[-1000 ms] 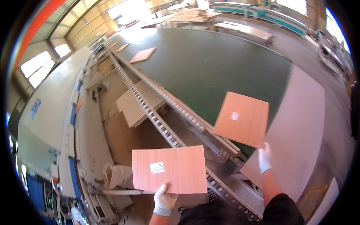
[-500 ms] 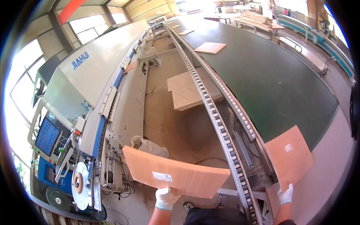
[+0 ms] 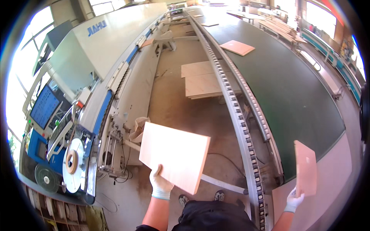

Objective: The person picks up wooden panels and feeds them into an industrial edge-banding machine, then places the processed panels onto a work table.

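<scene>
Wooden flat panel (image 3: 175, 156) pinched in left hand (image 3: 161, 184) fingers — right hand (image 3: 293, 200) grips smaller panel (image 3: 305, 168) upright

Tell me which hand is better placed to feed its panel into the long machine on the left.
Left, probably. The left hand holds the large flat reddish wooden panel on the side of the long white-and-blue machine; the right hand holds the smaller reddish panel beyond the roller rail.

Left hand (image 3: 161, 184) and right hand (image 3: 294, 199) gloved, fingers closed in grip, bare forearms raised.
</scene>
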### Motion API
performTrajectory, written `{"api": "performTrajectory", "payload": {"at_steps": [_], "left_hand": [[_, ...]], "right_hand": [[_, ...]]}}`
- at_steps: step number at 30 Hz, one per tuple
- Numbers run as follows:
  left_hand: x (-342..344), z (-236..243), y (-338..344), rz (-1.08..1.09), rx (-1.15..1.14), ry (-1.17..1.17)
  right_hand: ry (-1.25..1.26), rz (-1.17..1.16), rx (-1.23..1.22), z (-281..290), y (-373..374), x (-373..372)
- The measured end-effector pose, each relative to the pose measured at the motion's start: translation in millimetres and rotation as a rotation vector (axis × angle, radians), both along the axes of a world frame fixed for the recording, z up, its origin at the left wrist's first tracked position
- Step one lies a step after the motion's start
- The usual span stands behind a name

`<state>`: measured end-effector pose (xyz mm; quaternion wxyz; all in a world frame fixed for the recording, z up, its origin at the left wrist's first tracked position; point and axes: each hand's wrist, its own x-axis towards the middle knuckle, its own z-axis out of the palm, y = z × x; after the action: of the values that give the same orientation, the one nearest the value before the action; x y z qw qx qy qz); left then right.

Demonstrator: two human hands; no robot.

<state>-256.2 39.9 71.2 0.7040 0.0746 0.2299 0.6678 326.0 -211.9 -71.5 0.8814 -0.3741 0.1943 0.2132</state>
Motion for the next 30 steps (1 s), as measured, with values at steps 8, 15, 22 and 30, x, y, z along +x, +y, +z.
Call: {"api": "performTrajectory", "payload": {"at_steps": [8, 15, 22, 30], "left_hand": [[-57.9, -17.5, -5.4, -0.025, -0.022, 0.452], [-86.1, -7.0, -3.4, -0.02, -0.104, 0.389], [-120.5, -2.6, 3.1, -0.085, -0.062, 0.484], [-216.2, -16.5, -11.8, 0.052, -0.166, 0.784]], "right_hand": [[-0.206, -0.073, 0.094, -14.8, -60.3, -5.7], [-0.789, 0.234, -0.435, 5.7, -127.5, -42.3], [-0.768, 0.185, -0.698, 84.9, -112.9, -89.2], [-0.741, 0.481, -0.487, 114.2, 30.3, -198.6]]}}
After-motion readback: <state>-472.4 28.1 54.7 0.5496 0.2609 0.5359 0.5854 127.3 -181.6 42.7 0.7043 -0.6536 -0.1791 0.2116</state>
